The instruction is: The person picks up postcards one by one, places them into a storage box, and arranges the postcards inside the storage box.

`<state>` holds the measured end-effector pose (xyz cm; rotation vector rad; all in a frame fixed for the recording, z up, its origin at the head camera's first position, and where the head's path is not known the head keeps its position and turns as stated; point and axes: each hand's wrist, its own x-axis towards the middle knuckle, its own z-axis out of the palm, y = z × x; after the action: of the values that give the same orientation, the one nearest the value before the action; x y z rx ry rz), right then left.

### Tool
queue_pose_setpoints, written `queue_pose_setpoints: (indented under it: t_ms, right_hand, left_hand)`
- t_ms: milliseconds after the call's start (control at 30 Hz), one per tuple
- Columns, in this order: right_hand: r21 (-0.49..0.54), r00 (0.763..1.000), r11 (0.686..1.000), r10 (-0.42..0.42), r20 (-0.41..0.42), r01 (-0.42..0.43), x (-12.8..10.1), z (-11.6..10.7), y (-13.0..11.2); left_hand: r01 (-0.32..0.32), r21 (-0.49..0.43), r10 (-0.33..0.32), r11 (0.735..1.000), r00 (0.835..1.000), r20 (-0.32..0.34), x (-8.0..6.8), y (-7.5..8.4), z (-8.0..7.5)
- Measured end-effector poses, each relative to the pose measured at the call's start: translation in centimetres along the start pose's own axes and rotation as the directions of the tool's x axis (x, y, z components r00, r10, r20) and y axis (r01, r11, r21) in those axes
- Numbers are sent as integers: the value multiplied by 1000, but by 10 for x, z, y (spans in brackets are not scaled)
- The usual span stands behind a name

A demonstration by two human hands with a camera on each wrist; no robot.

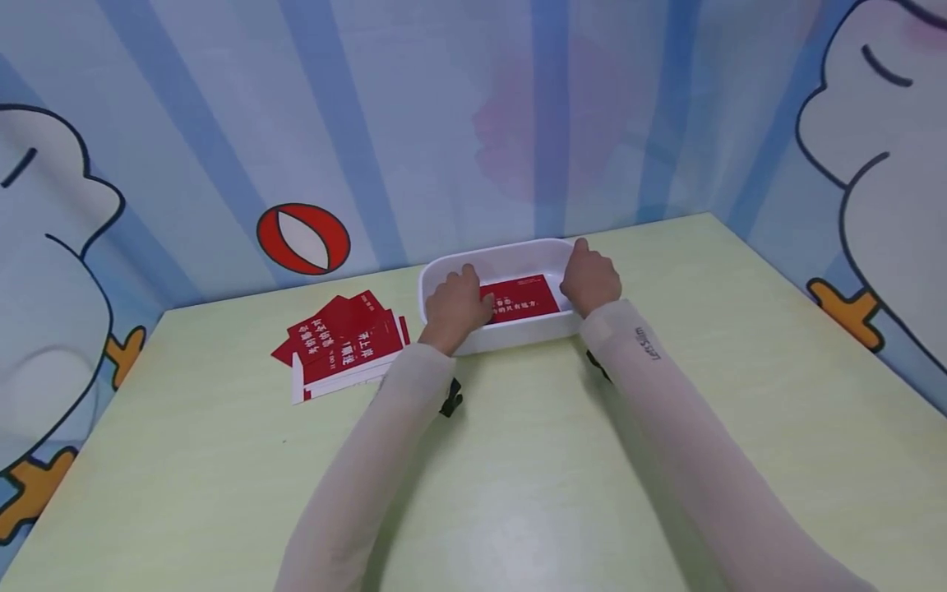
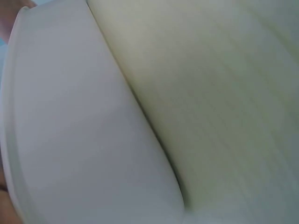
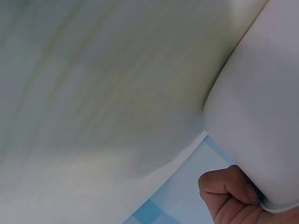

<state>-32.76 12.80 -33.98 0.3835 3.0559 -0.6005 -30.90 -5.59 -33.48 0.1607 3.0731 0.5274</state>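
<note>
Your left hand and right hand each have a grip curled over 1 short end of the white tray at the desk's far edge; its long axis runs left-right between them.

A card lies in the tray; other cards, seemingly stacked, lie left.

A pale yellow-green table carries everything, its far edge against the painted wall. Toward twelve o'clock a white rectangular tray rests flat on it. Toward ten o'clock, just beside the tray and apart from it, a loose fanned stack of red booklets lies on the tabletop.
</note>
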Motion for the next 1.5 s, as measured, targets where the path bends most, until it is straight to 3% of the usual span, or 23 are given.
queue_pose_setpoints:
  t_ms: [467, 733, 967, 1133, 1333, 1500]
  right_hand:
    - [17, 1000, 1000, 4, 11, -4, -1, 2, -1]
    - [27, 1000, 1000, -6, 7, 6, -1, 2, -1]
    - [29, 1000, 1000, -8, 22, 7, -3, 0, -2]
    - [6, 1000, 1000, -8, 22, 8, -5, -2, -1]
    - [-9, 1000, 1000, -3, 15, 3, -2, 0, 0]
    - [-9, 1000, 1000, -1, 7, 1, 0, 2, -1]
  left_hand:
    - [-5, -7, 5, 1000, 1000, -20, -2, -3, -1]
    - [-45, 9, 46, 999, 995, -91, -4, -8, -8]
    - [-74, -51, 65, 996, 986, -156, -7, -15, -19]
    - [-85, -46, 75, 995, 977, -199, -6, -19, -24]
    - [-57, -67, 42, 996, 978, -203, -5, -25, -30]
    - [-3, -178, -36, 984, 975, -217, -2, -39, -37]
